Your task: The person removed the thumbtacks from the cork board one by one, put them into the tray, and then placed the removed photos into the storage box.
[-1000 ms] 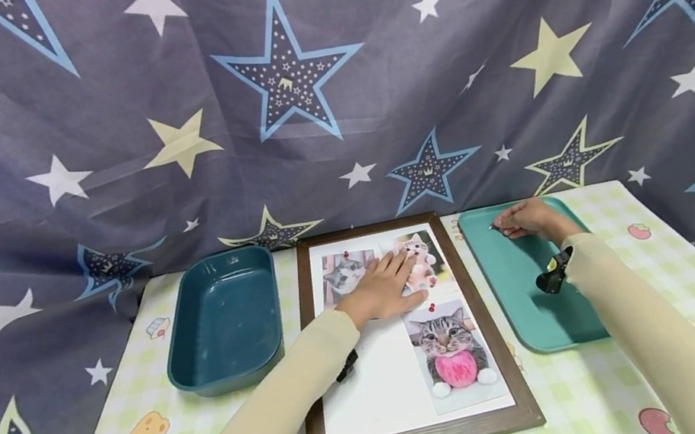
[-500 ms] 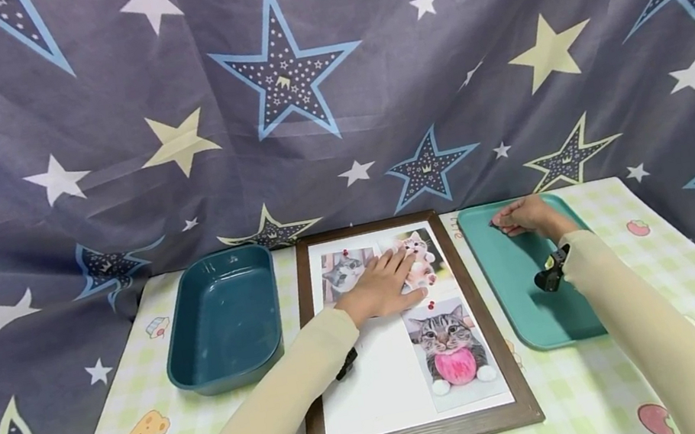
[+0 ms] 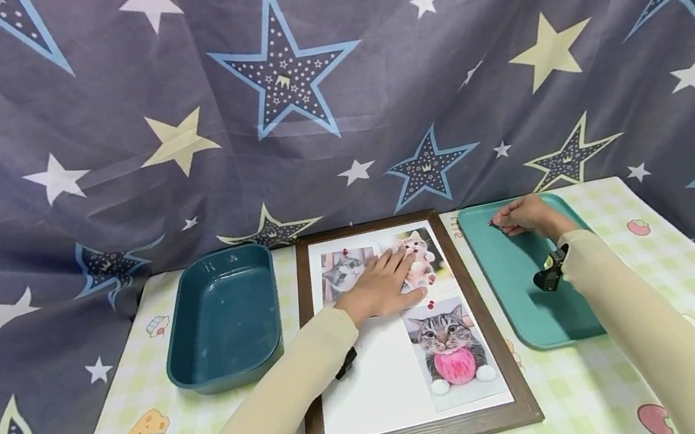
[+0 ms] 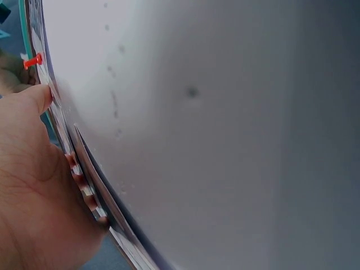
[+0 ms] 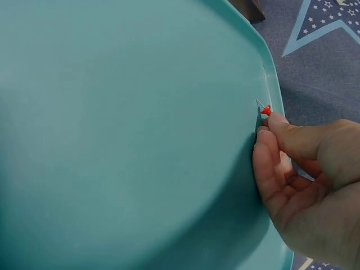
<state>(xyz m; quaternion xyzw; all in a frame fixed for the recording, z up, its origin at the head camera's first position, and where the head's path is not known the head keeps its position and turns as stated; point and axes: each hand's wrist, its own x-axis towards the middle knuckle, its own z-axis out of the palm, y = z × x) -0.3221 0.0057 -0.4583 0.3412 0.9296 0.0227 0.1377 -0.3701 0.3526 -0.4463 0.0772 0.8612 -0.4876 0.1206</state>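
My left hand [image 3: 383, 288] lies with fingers spread on a framed white board [image 3: 363, 385], across the kitten photo [image 3: 425, 254] at its upper right and partly hiding it. A grey-and-white cat photo [image 3: 339, 269] sits at the upper left, a red push pin [image 3: 345, 252] at its top. Lower right is a photo of a tabby cat [image 3: 449, 339] with a pink ball; another red push pin [image 3: 430, 305] stands at its top. Over the far end of the green tray [image 3: 522, 295], my right hand [image 3: 525, 217] pinches a red push pin [image 5: 266, 109], its metal point sticking out past the fingertips.
A deep dark-teal basin [image 3: 223, 324] stands left of the board. The table has a green checked cloth [image 3: 669, 300] with printed figures. Behind it hangs a dark curtain [image 3: 326, 96] with stars. Both wrists wear small black camera mounts [image 3: 551, 270].
The push pin in my right fingers has turned a little, its red head now showing more than its metal point. My left hand stays on the board.
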